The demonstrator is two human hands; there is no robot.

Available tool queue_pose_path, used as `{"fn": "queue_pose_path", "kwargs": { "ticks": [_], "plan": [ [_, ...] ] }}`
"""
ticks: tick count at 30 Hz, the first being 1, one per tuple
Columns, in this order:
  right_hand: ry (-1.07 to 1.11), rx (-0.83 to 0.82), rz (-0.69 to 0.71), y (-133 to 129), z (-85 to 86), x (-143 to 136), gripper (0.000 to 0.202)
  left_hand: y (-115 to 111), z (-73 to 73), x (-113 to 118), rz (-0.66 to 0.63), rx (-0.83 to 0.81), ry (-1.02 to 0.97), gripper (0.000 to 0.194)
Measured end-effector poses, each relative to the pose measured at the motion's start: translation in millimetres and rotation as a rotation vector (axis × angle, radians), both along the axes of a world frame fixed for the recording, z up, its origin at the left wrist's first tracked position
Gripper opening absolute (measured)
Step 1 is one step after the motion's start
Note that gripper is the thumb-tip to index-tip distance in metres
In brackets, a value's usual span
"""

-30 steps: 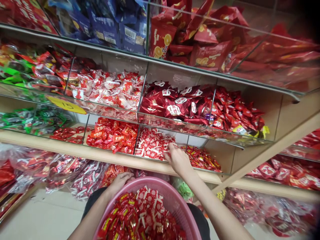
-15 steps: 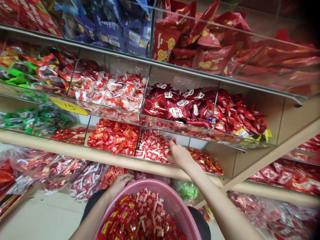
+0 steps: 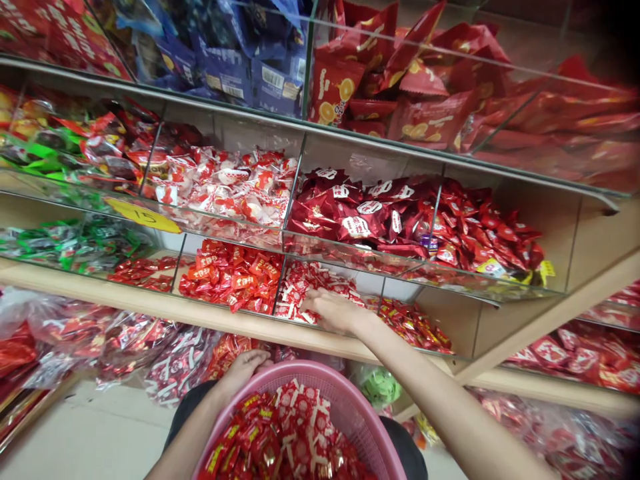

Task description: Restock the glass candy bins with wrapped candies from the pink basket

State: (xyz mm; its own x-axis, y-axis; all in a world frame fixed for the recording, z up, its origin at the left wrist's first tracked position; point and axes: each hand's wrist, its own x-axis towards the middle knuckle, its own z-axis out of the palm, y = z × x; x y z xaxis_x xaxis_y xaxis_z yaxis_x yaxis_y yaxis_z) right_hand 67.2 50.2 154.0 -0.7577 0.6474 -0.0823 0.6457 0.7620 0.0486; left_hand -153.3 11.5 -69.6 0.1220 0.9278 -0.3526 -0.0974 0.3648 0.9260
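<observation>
My right hand point(image 3: 333, 310) reaches into a bottom-shelf compartment and lies over small red-and-white wrapped candies point(image 3: 295, 283). Its fingers point left, stretched out over the pile; the fingertips are partly lost among the wrappers. A pink plastic basket point(image 3: 345, 383) rests between my knees, holding red-and-yellow wrapped candies point(image 3: 250, 423) and red-and-white ones. Along the basket's left side runs my left forearm, with my left hand point(image 3: 247, 367) just beyond the far rim. Its fingers are loosely bent, apart from one another, and hold nothing that shows.
A wooden shelf edge point(image 3: 235, 325) and clear dividers frame the compartments. Orange-red candies point(image 3: 233, 273) lie left of my right hand, red-and-gold ones point(image 3: 413, 323) to its right. The glass-fronted shelf above holds dark red packets point(image 3: 355, 207). Bagged candies point(image 3: 180, 360) lie on the floor below.
My right hand has moved left across the red-and-white candies and now lies flatter over them. My left hand and the basket keep their places; the view has shifted slightly.
</observation>
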Motion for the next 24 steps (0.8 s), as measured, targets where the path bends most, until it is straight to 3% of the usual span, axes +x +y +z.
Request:
{"fn": "queue_pose_path", "kwargs": {
  "ticks": [15,24],
  "plan": [
    [-0.128,0.022,-0.048,4,4.5,-2,0.026,0,-0.4,0,-0.015,0.017,-0.001,0.025],
    [-0.290,-0.059,-0.147,-1,23.0,-12,0.027,-1,1.5,-1,-0.031,0.043,-0.008,0.038]
  ]
}}
